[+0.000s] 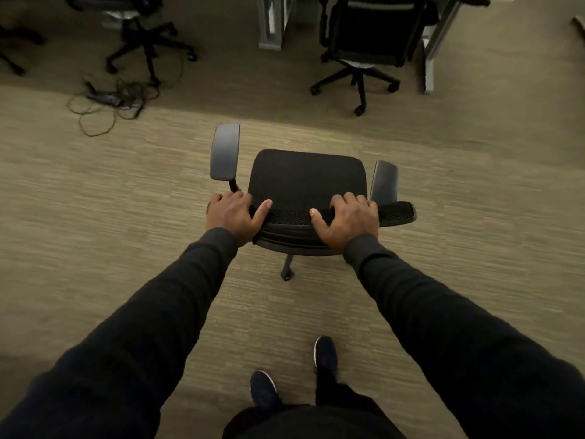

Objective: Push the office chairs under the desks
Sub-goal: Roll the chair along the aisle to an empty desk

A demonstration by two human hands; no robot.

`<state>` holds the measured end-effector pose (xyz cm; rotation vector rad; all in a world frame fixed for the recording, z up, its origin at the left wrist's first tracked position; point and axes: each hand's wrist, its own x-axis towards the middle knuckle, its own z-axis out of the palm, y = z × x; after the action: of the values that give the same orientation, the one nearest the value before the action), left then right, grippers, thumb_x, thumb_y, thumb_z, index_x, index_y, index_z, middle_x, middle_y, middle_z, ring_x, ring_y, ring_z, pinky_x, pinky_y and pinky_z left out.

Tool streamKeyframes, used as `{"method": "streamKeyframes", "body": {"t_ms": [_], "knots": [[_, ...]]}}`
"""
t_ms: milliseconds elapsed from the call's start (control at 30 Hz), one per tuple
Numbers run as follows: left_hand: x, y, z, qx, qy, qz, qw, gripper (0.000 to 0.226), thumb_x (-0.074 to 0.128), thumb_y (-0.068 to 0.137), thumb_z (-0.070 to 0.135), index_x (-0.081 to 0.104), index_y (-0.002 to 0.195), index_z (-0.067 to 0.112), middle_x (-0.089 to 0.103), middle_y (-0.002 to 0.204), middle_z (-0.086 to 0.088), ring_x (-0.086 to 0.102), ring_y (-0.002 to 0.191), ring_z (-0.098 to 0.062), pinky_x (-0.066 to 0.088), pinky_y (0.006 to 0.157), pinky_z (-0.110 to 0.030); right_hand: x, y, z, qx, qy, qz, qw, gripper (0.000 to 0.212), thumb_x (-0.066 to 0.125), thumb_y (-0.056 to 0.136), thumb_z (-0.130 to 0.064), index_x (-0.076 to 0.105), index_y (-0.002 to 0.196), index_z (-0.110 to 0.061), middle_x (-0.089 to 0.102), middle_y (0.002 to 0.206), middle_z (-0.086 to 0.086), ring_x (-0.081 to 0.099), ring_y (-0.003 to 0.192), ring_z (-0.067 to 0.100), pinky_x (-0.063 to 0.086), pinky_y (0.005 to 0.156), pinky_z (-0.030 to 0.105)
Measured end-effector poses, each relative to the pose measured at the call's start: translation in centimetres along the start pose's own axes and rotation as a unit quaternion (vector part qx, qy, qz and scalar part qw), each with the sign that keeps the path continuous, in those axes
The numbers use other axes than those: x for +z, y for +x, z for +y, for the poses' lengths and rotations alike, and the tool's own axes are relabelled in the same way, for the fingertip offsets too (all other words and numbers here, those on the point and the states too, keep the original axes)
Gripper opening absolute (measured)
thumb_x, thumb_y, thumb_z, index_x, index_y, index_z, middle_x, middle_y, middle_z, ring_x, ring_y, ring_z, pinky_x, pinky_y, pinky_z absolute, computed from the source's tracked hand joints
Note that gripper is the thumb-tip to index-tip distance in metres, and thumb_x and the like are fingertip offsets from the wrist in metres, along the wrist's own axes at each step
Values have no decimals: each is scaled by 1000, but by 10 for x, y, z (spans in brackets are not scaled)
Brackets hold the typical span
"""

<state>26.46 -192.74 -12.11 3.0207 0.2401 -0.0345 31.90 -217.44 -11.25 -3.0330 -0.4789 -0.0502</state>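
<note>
Chair (305, 182) is being held mid-carpet (95, 217), well apart from the bench (272, 23); open floor lies ahead. Left grip (232, 213) and right grip (348, 220) are being closed over the backrest top, arms outstretched.

Dim warm light, blurred carpet (95, 217), wide-angle edge distortion.
</note>
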Motion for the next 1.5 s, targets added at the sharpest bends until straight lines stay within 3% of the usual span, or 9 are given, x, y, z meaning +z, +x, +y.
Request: {"method": "streamKeyframes", "body": {"t_ms": [300,767,1233,1500], "knots": [[3,-45,0,-113,11,13,993,70,19,95,71,64,85,18,67,88,-5,60,89,-27,38,86,-43,2,27,-4,-144,9,-8,989,66,31,87,-74,65,103,-20,63,100,5,57,96,29,41,88,43],[-7,-104,-75,-307,6,40,951,73,14,91,71,64,84,19,65,85,-1,59,85,-24,35,83,-41,10,67,-123,-324,29,-19,945,68,31,87,-74,66,104,-17,64,100,7,58,96,30,41,87,44],[-3,-160,-110,-506,-25,44,861,67,16,93,70,59,81,20,59,80,1,55,78,-23,39,85,-42,23,96,-240,-513,68,-43,855,62,36,86,-72,63,93,-17,61,93,6,57,89,29,41,85,43],[8,-164,-85,-628,-32,76,773,53,29,99,60,62,88,19,56,85,3,55,86,-23,37,90,-44,31,119,-283,-632,58,-62,771,63,36,87,-72,62,96,-16,61,95,8,57,91,30,42,86,44]]}}
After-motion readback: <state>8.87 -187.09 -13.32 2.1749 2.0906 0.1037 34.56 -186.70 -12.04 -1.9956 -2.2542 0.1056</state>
